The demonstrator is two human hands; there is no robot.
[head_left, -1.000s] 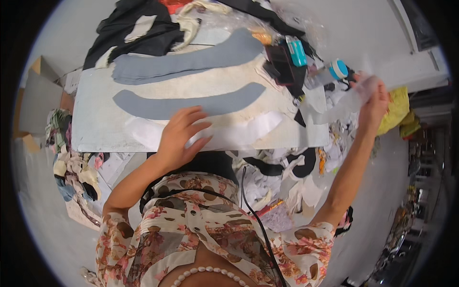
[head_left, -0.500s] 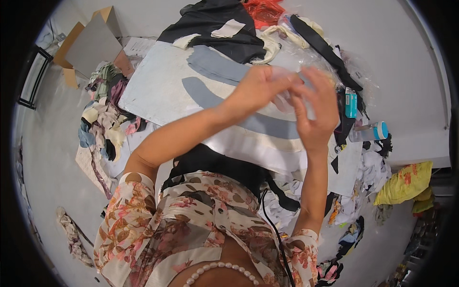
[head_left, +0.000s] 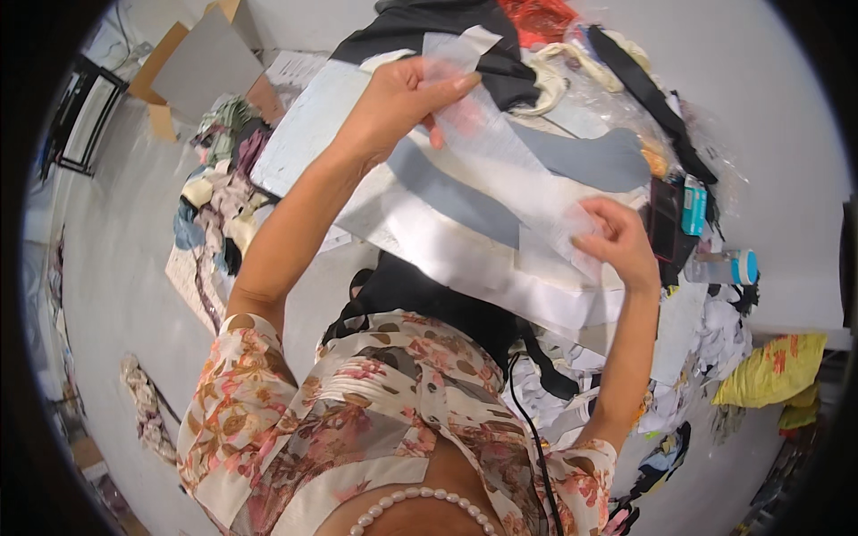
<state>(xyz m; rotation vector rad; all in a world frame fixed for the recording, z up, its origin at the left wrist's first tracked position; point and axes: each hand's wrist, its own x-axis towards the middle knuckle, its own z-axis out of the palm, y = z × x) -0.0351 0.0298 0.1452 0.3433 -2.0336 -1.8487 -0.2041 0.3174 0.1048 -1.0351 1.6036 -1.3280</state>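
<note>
A thin, see-through white strip of fabric (head_left: 509, 152) is stretched between my two hands, above the work table. My left hand (head_left: 398, 103) pinches its upper end between thumb and fingers. The lower right end is held in the pinched fingers of my right hand (head_left: 621, 239). Below the strip lie curved grey-blue fabric pieces, one stack (head_left: 590, 159) toward the far right and a single piece (head_left: 456, 196) nearer me. They rest on cream and white sheet material (head_left: 429, 234), and the strip partly covers them.
Black cloth (head_left: 438, 31) and a red plastic bag (head_left: 539, 20) lie at the far edge. To the right are a teal box (head_left: 693, 207) and a clear jar with a blue lid (head_left: 728, 266). Fabric scraps (head_left: 210, 201) heap at the left, beneath a cardboard box (head_left: 210, 67).
My hands were close together over the table, handling the crumpled strip. They have moved apart, left hand to the far left, right hand nearer and rightward, spreading the strip out.
</note>
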